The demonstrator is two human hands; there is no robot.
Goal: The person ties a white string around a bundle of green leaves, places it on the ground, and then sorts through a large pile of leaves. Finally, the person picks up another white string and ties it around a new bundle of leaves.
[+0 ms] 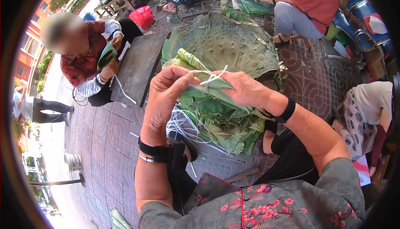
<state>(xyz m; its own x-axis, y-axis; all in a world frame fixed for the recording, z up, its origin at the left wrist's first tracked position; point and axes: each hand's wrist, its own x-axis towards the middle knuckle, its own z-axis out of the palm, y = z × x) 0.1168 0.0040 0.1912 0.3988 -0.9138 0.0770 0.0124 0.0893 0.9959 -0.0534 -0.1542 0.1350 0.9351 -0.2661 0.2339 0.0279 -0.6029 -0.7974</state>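
Between my two hands is a folded bundle of large green leaves (223, 94), with a white plastic strip (208, 78) looped round it. My left hand (168, 87) is closed, thumb and forefinger pinching one end of the strip. My right hand (246, 88) grips the bundle's right side near the strip's crossing; a short strip end sticks up beside it. Below the bundle lies a heap of green leaves (239, 131). A big, wrinkled grey-green leaf (221, 41) spreads over the stack beyond. Loose white strips (185, 125) lie tangled under my left wrist.
A dark wooden board (139, 68) stands left of the stack, beside a person (83, 60) holding a folded leaf. Another person in a red top (312, 4) handles leaves at the far right. A pink-red bucket (141, 17), a white bucket (73, 162) and blue barrels (362, 12) stand around.
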